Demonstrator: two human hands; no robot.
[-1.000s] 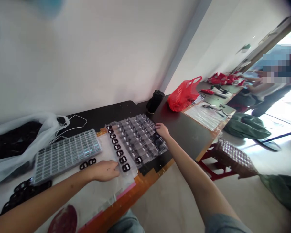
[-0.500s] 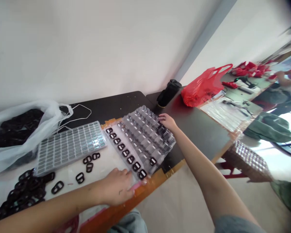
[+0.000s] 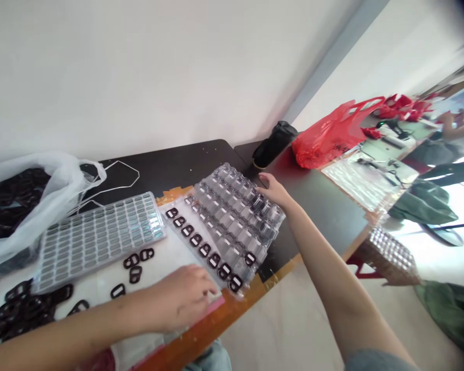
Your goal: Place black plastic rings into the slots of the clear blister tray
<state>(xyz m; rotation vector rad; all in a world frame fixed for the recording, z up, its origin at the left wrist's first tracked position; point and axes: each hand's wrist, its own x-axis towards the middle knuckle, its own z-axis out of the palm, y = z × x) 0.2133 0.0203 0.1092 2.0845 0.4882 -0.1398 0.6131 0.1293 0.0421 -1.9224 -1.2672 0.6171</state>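
A clear plastic tray (image 3: 228, 211) lies at an angle on the table, with a row of dark oval parts (image 3: 196, 239) along its left side and one more near its lower right corner. My right hand (image 3: 272, 189) is at the tray's upper right edge, fingers apart, holding nothing. Just left of the tray's near corner, my left hand (image 3: 185, 299) hovers low over the white sheet, fingers bent and partly blurred; whether it holds anything is hidden. Left of the tray lies a flat tray of small grey pieces (image 3: 100, 239), with loose dark parts (image 3: 135, 274) in front of it.
A pile of dark parts (image 3: 31, 309) lies at the lower left, below a white bag (image 3: 67, 178) of dark pieces. Behind the tray are a black bottle (image 3: 276, 144) and a red bag (image 3: 328, 136). Another person's hands (image 3: 454, 123) show at the far right.
My right hand has lifted slightly off the tray's edge. My left hand has drawn back from the tray's near corner. The view has shifted, moving the left-hand objects further left.
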